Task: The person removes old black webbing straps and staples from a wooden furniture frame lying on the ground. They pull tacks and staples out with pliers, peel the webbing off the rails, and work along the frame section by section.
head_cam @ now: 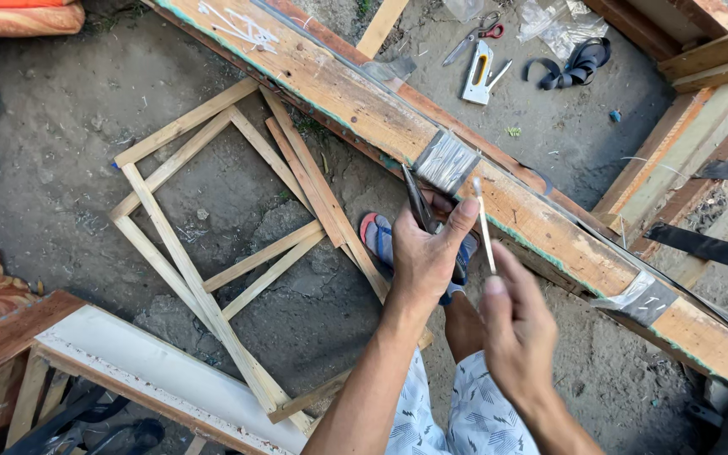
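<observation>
left hand (425, 253): we see it gripping dark pliers (419, 202), near the plank's taped patch (446, 162)
right hand (516, 333): blurred, pinching thin white strip (484, 223) upright
plank (339, 84): runs diagonally past both hands

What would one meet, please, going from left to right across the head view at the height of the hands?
Wooden frame on the ground → sandal → left hand holding pliers → thin white stick → right hand → taped patch on the plank.

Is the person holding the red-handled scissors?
No, the red-handled scissors lie on the dirt beyond the long plank, while the left hand holds dark pliers and the right hand a thin white stick.
</observation>
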`<state>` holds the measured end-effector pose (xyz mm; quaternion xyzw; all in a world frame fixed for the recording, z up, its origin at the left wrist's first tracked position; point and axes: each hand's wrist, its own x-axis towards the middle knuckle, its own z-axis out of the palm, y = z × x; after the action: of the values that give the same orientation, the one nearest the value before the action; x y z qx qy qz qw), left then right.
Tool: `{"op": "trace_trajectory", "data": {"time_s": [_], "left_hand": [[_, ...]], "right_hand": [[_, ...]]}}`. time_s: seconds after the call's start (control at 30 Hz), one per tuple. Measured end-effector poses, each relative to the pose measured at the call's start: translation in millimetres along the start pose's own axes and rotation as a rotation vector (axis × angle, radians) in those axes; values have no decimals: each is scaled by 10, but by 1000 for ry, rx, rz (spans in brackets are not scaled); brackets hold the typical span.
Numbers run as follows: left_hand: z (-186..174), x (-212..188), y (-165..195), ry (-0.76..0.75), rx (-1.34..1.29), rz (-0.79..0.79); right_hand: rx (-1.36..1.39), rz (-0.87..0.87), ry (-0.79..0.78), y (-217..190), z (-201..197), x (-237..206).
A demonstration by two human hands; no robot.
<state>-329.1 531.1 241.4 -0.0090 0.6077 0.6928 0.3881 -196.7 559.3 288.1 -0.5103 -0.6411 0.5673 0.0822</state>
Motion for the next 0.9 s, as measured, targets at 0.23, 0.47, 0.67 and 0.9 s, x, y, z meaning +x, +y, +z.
{"op": "trace_trajectory", "data": {"time_s": [0.23, 0.47, 0.67, 0.9], "left_hand": [[203, -77, 0, 104, -96, -83], [293, -60, 76, 134, -71, -4], [312, -49, 151, 101, -160, -31], [274, -31, 279, 72, -198, -118]], "right_hand": [[-554, -243, -55, -573, -364, 331], [-751, -344, -108, -850, -417, 334], [-922, -286, -141, -934, -414, 334], [-1188, -189, -245, -1196, -353, 363]]}}
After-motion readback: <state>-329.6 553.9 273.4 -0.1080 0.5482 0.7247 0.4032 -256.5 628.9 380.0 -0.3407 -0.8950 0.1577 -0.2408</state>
